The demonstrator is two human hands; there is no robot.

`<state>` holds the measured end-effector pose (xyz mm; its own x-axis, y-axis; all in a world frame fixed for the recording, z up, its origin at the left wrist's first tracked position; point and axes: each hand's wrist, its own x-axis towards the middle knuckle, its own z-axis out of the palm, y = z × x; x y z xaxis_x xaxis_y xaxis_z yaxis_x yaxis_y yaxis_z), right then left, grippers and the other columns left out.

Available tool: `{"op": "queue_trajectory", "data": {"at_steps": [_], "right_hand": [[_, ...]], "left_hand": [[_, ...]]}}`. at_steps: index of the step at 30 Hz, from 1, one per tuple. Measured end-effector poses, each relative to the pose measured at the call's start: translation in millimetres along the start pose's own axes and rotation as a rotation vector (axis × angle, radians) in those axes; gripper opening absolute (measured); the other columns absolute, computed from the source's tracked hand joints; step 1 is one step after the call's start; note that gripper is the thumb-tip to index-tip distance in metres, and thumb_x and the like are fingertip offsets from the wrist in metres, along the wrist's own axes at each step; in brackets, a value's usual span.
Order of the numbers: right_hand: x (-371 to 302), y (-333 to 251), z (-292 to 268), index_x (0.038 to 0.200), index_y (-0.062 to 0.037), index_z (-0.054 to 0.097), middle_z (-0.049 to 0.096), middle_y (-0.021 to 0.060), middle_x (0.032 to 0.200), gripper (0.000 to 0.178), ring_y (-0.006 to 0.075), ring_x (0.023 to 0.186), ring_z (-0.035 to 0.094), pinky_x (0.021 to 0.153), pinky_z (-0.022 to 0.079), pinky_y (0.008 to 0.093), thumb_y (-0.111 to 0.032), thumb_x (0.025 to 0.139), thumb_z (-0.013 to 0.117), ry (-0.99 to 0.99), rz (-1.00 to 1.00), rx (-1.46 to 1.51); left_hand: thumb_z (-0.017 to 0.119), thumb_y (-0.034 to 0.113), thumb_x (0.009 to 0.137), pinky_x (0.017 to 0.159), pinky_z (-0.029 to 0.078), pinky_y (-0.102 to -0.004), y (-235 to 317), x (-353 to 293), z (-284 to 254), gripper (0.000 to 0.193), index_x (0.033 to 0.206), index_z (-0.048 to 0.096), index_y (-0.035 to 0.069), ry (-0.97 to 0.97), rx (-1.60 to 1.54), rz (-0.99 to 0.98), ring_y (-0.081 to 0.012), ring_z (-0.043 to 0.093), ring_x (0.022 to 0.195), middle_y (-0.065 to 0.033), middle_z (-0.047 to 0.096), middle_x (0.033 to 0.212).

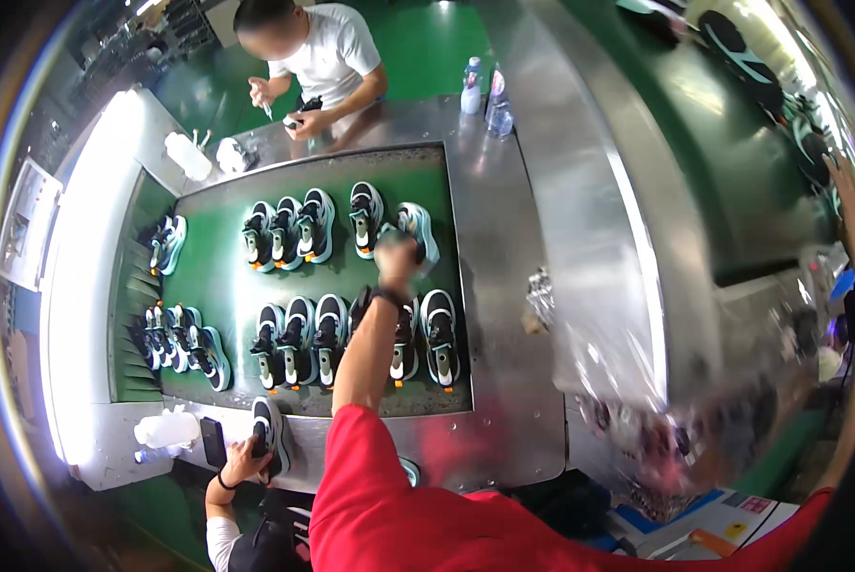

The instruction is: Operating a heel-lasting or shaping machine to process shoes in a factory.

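My left hand (400, 259), blurred, with a dark band at the wrist, reaches over the green conveyor belt (227, 286). It is closed on a black, white and mint sneaker (420, 229), which is tilted and also smeared. Rows of similar sneakers lie around it, including one sneaker (366, 219) just to its left and another (440, 338) nearer me. At the far right rim, my right hand (849, 186) is stretched out beside more sneakers (811, 153). Its fingers look extended, though the lens bends them strongly; whether they touch a shoe is hard to see.
A metal frame (504, 334) surrounds the belt. Across it a person in white (327, 57) handles a shoe and a small tool; at lower left, another person's hand (244, 462) holds a sneaker. Bottles (499, 105) stand at the far corner. A bright white machine (89, 286) borders the left.
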<state>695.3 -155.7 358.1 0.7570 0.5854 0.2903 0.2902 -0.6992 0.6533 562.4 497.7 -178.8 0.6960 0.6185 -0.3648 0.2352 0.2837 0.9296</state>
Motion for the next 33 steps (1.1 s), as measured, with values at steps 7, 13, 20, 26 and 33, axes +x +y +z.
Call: {"op": "queue_trajectory", "data": {"at_steps": [7,13,20,26,33], "right_hand": [[40,48,71,0.138,-0.0092,0.047,0.041,0.0153,0.148,0.054,0.0312,0.138,0.038,0.114,0.033,0.0377,0.005,0.086,0.05,-0.095,-0.101,-0.073],[34,0,24,0.12,-0.004,0.056,0.052,0.0195,0.13,0.036,0.0353,0.122,0.049,0.103,0.041,0.0398,-0.005,0.085,0.054,-0.192,-0.018,0.005],[-1,-22,-110,0.122,-0.0085,0.056,0.064,0.012,0.11,0.046,0.0339,0.093,0.062,0.079,0.052,0.0386,-0.018,0.08,0.072,0.241,0.014,0.01],[-120,-57,-274,0.099,0.004,0.068,0.07,0.0076,0.085,0.03,0.0115,0.078,0.063,0.068,0.052,0.0266,-0.019,0.08,0.069,0.371,0.891,0.762],[-355,-78,-275,0.113,0.0003,0.066,0.069,0.0044,0.091,0.032,0.012,0.078,0.064,0.069,0.052,0.0279,-0.018,0.087,0.066,0.356,0.96,1.173]], "left_hand": [[0.059,0.008,0.075,0.098,0.043,-0.0491,-46,82,18,0.07,0.136,0.03,-0.009,0.058,0.7,0.477,-0.0501,0.047,0.115,-0.0351,0.044,0.129],[0.066,0.024,0.089,0.115,0.026,-0.0402,-55,-37,15,0.072,0.144,0.031,-0.007,-0.176,0.439,0.465,-0.0398,0.034,0.137,-0.0286,0.036,0.147],[0.062,0.011,0.093,0.088,0.052,-0.0325,42,-339,27,0.032,0.119,0.059,-0.008,-0.779,-0.023,-0.074,-0.0221,0.064,0.1,-0.0142,0.066,0.111],[0.065,0.041,0.091,0.109,0.038,-0.0513,101,-448,114,0.079,0.144,0.032,-0.007,-1.503,-0.304,-0.109,-0.0379,0.047,0.13,-0.0255,0.042,0.144],[0.046,0.061,0.094,0.112,0.034,-0.0444,167,-612,226,0.086,0.149,0.025,-0.002,-2.111,-0.697,-0.641,-0.0299,0.043,0.133,-0.0174,0.041,0.147]]}}
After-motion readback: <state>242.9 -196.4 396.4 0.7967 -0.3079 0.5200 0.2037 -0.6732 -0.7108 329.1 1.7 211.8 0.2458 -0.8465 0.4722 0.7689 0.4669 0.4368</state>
